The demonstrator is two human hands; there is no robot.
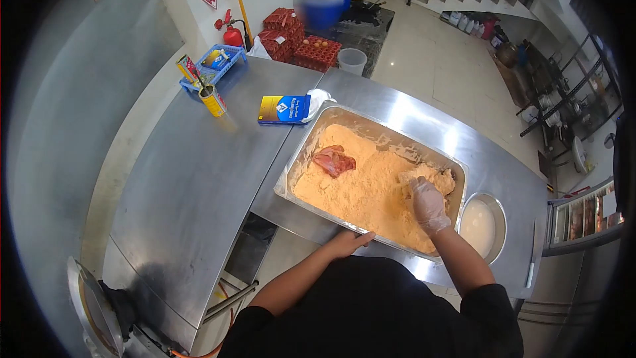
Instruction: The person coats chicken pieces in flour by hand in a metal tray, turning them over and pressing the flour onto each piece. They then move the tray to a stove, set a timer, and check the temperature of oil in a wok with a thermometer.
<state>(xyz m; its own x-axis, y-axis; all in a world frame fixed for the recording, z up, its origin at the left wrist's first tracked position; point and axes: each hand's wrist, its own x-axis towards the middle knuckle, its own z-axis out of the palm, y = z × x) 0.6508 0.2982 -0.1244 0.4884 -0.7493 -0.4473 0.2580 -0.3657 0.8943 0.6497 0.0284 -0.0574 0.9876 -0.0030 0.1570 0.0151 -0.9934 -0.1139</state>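
Observation:
A deep metal tray (pixel 295 192) full of orange-tinted breading flour (pixel 371 179) stands in front of me. One raw, reddish piece of meat (pixel 334 161) lies on the flour at the left. Flour-coated pieces (pixel 440 179) are heaped at the tray's right end. My right hand (pixel 429 207), in a clear plastic glove, reaches into the flour beside this heap. Its fingers are bunched and point down; what is between them is hidden. My bare left hand (pixel 346 244) holds the tray's near side, with the thumb along the wall and the other fingers partly hidden.
Right of the tray is a round metal bowl (pixel 500 225) of whitish liquid. Behind its left corner lies a blue and yellow glove box (pixel 283 110). A yellow can (pixel 212 101) and a blue basket (pixel 232 63) stand farther left. Red egg trays (pixel 317 53) are stacked beyond the table.

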